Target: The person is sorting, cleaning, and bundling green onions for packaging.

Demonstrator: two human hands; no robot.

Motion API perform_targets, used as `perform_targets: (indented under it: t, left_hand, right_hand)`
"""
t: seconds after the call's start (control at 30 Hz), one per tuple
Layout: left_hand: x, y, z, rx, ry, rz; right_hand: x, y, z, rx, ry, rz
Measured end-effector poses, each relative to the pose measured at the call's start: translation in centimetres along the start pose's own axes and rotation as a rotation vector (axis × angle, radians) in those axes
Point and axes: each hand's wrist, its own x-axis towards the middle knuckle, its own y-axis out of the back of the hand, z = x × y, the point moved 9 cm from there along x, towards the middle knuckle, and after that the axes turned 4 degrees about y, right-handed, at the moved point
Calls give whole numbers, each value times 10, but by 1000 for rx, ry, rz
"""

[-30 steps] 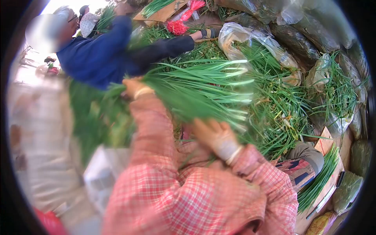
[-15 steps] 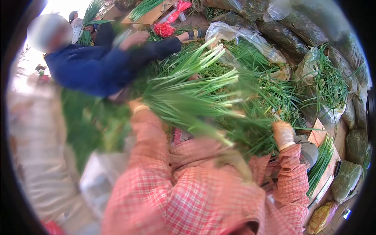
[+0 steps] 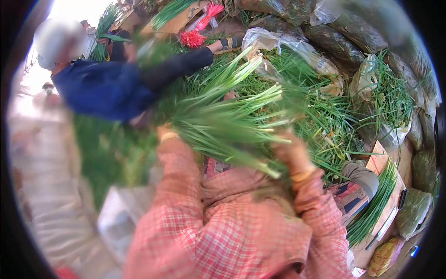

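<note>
A large bunch of garlic chives [image 3: 223, 116] fans out in front of me, its pale stem ends pointing right. My left hand [image 3: 166, 132] is closed round the leafy left end of the bunch. By the lower stem ends is my right hand [image 3: 291, 149], smeared by motion. Its fingers cannot be made out, nor whether they touch the stems. Loose chive leaves and trimmings [image 3: 320, 118] lie in a heap beyond and to the right of the bunch.
A co-worker in a blue jacket [image 3: 109, 88] sits at the left, one leg stretched out. Red ties [image 3: 193, 39] lie near that foot. Filled plastic bags [image 3: 334, 44] line the back right. More chives [image 3: 378, 204] rest on a board [image 3: 392, 204] at right.
My right hand has moved left from the loose leaves to the stem ends of the bunch. My left hand keeps its hold. The co-worker's arm has shifted.
</note>
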Motion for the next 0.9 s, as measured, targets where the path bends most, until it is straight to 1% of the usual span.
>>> perform_targets:
  t: [0.07, 0.1, 0.17, 0.2, 0.27, 0.3, 0.33, 0.37, 0.43, 0.53, 0.57, 0.63, 0.7, 0.73, 0.83, 0.87, 0.9]
  left_hand:
    - [2, 3, -1, -2, 5, 0]
    - [2, 4, -1, 1, 5, -1]
    - [2, 3, -4, 10, 14, -5]
    - [1, 2, -5, 13, 15, -8]
    - [-4, -1, -6, 20, 25, -15]
    - [-7, -3, -6, 24, 31, -19]
    - [-13, -3, -5, 30, 35, -19]
    - [-18, -5, -4, 34, 39, -20]
    - [-32, -5, 0, 45, 51, -15]
    - [-53, -9, 3, 62, 72, -2]
    - [-53, -8, -1, 65, 76, 4]
    - [-33, 3, -19, 44, 84, 7]
    - [-6, 13, -38, -4, 88, -1]
    - [-6, 12, -33, 144, 29, -20]
    - [-3, 11, -35, 163, 25, -31]
    - [-2, 12, -35, 151, 30, -33]
    - [-1, 12, -34, 134, 36, -35]
  right_hand:
    - [-15, 61, -12, 80, 68, 317]
    - [-31, 77, -46, -72, 60, 498]
    - [-44, 63, -107, -422, 389, 616]
    - [-46, 32, -150, -929, 609, 532]
    - [-29, -20, -158, -1336, 651, 334]
    - [-18, -34, -145, -1361, 578, 262]
    - [-8, -47, -134, -1465, 552, 207]
    - [2, -54, -123, -1383, 584, 186]
    - [23, -47, -81, -1158, 334, 132]
    - [9, -23, -48, -343, 18, 247]
    - [1, -20, -41, -250, -53, 231]
    - [-15, -16, -31, -65, -91, 199]
    - [-29, -9, -29, -171, -34, 182]
    - [-34, -4, -30, -223, -5, 173]
    - [-53, 26, -27, 58, -169, 250]
    - [-59, 28, -31, 290, -142, 176]
    - [-67, 45, -33, 244, -79, 294]
